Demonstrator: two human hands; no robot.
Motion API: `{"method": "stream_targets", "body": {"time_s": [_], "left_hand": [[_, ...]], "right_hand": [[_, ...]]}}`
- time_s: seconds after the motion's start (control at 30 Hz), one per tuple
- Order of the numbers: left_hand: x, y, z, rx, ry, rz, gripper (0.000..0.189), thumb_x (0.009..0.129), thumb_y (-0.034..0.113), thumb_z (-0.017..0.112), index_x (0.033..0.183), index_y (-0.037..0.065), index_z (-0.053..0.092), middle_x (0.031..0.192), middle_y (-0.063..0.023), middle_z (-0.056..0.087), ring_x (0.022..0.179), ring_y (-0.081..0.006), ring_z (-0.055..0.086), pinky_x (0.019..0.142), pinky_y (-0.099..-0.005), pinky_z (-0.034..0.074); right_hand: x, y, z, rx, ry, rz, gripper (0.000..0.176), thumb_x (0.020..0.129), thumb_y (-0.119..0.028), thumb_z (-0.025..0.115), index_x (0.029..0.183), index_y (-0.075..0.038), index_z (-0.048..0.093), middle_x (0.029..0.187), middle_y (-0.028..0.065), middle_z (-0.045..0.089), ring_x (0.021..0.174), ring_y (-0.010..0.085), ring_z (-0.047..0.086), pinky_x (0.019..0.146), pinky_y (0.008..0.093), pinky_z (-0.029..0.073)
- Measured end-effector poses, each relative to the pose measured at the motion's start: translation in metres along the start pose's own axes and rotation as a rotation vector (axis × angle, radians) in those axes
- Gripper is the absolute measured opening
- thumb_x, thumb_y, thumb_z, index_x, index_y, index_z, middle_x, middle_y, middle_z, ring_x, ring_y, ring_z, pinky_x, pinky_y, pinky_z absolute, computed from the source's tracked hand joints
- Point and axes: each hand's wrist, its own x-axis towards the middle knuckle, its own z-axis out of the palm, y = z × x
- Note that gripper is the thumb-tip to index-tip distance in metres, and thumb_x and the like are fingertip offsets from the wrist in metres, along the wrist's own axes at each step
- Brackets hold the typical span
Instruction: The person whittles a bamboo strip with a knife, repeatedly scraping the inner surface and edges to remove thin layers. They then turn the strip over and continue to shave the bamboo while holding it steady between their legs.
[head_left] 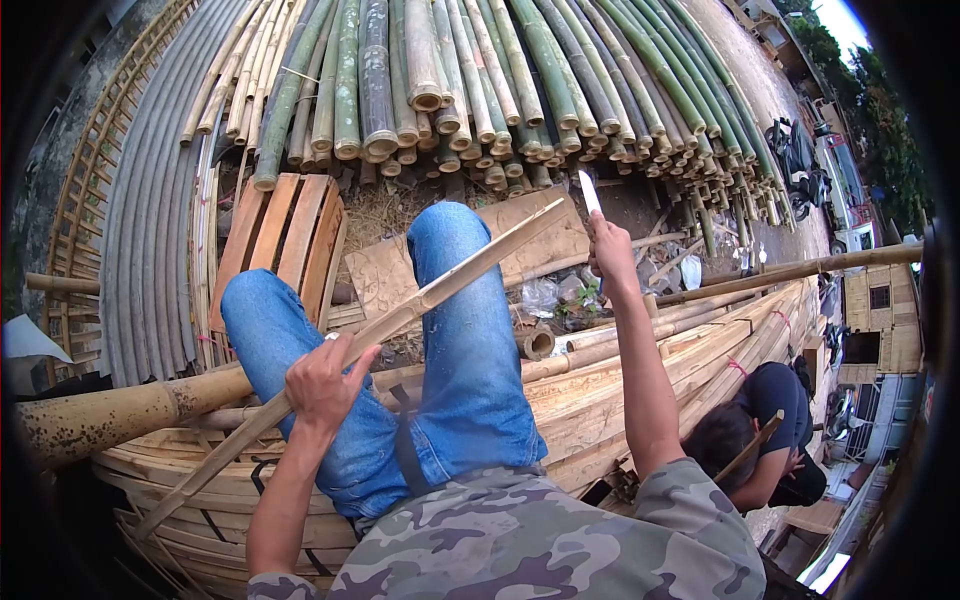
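Observation:
My left hand (326, 388) is wrapped round a split bamboo strip (455, 277), which slants across my lap from lower left to upper right, over both jeans-clad knees. In my right hand (611, 250) is a knife (589, 192), its pale blade pointing up and away from me. The blade is apart from the strip, to the right of the strip's far end. My right fingers are closed on the handle, most of which they hide.
A big stack of bamboo poles (540, 75) lies ahead. Beside my left knee stands a wooden crate (277, 240), with corrugated sheets (150, 210) beyond. Split bamboo bundles (640, 370) lie beneath and beside me. Another person (775, 410) bends over at the right.

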Motion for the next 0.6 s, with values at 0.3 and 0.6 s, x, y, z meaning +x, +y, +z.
{"method": "stream_targets", "body": {"time_s": [0.3,0.6], "left_hand": [[0.002,0.001,0.000,-0.025,-0.028,-0.024,0.037,0.082,0.041,0.077,0.094,0.006,0.072,0.075,-0.0081,0.070,0.062,-0.0261,0.067,0.055,-0.0357,0.052],[-0.003,-0.001,-0.002,-0.013,-0.043,-0.033,0.038,0.082,0.041,0.076,0.095,0.006,0.072,0.075,-0.0078,0.070,0.060,-0.0254,0.067,0.054,-0.0350,0.051]], "right_hand": [[-0.005,-0.009,0.012,-0.036,-0.009,0.014,0.043,0.103,-0.041,0.051,0.070,-0.016,0.041,0.050,-0.0089,0.029,0.040,0.0028,0.027,0.036,0.0239,0.019],[-0.034,-0.018,0.047,-0.101,-0.285,0.107,0.042,0.103,-0.040,0.051,0.070,-0.015,0.043,0.052,-0.0086,0.032,0.042,0.0050,0.027,0.039,0.0256,0.021]]}}
